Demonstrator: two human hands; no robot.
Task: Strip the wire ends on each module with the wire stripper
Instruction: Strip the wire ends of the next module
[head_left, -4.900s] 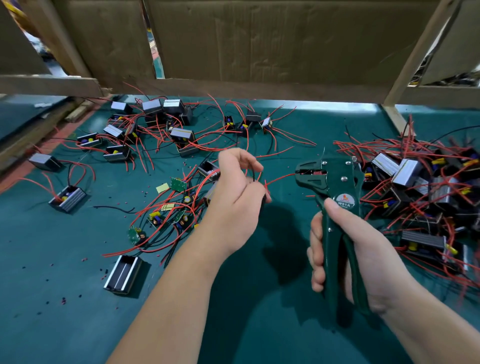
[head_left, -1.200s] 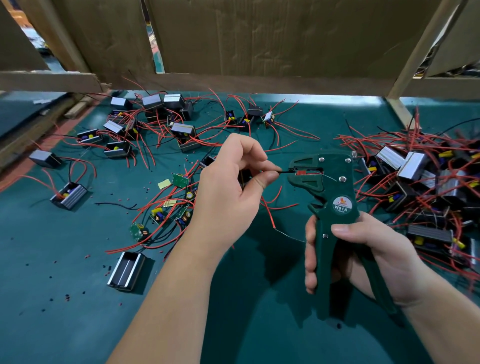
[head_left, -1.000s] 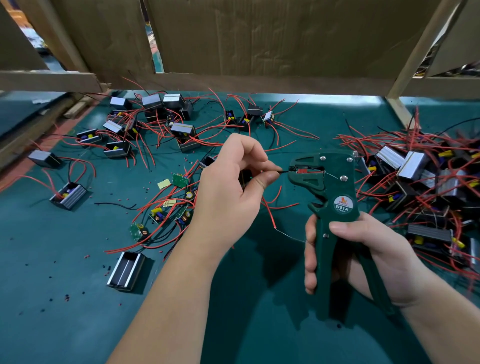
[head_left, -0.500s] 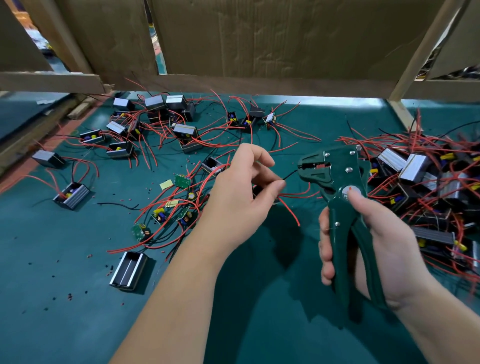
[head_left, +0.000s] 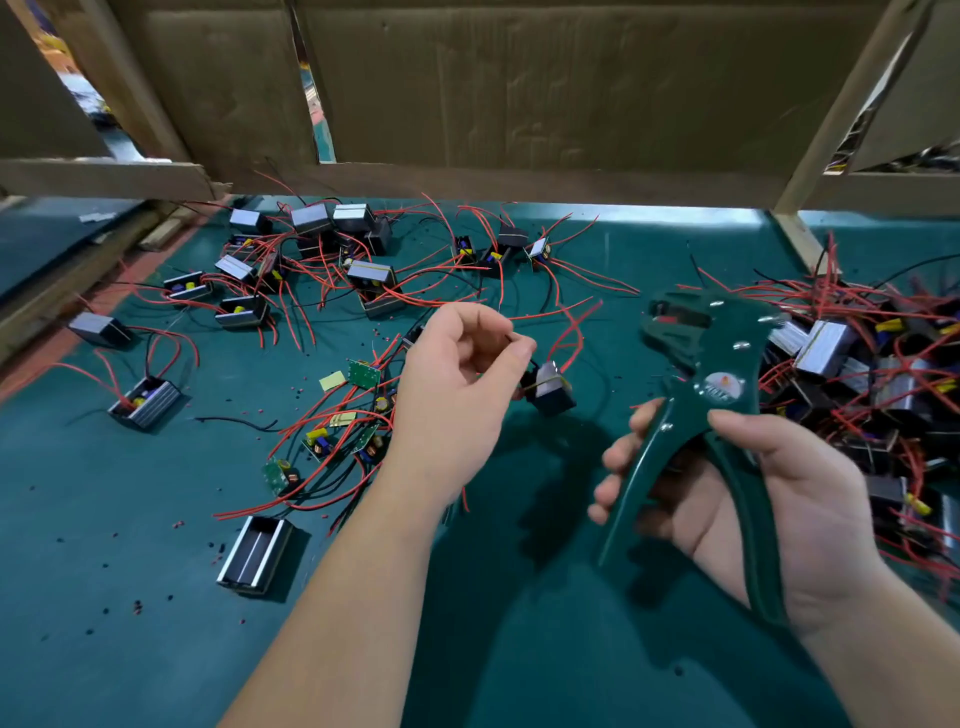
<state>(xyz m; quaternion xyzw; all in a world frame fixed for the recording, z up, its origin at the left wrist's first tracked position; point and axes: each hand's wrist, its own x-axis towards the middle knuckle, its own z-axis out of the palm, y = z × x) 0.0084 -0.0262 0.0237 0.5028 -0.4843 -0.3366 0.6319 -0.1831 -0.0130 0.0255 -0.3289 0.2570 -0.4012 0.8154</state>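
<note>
Left hand (head_left: 457, 384) pinches a thin black wire (head_left: 531, 364); its dangling small black boxy module (head_left: 549, 391) could slip free. Right hand (head_left: 779, 499) grips the green wire stripper (head_left: 711, 374).

Bright overhead light, soft shadows, fisheye bend at edges, wire stripper (head_left: 701, 353) w/ motion blur

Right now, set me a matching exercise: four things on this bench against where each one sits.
1. wire stripper
2. module between the hands
3. empty metal case
4. yellow slip

a. lying open on the mat, lower left
b. gripped by the right hand
c. beside a green circuit board
d. hanging by its wire from the left hand

Pairs: 1-b, 2-d, 3-a, 4-c
</note>
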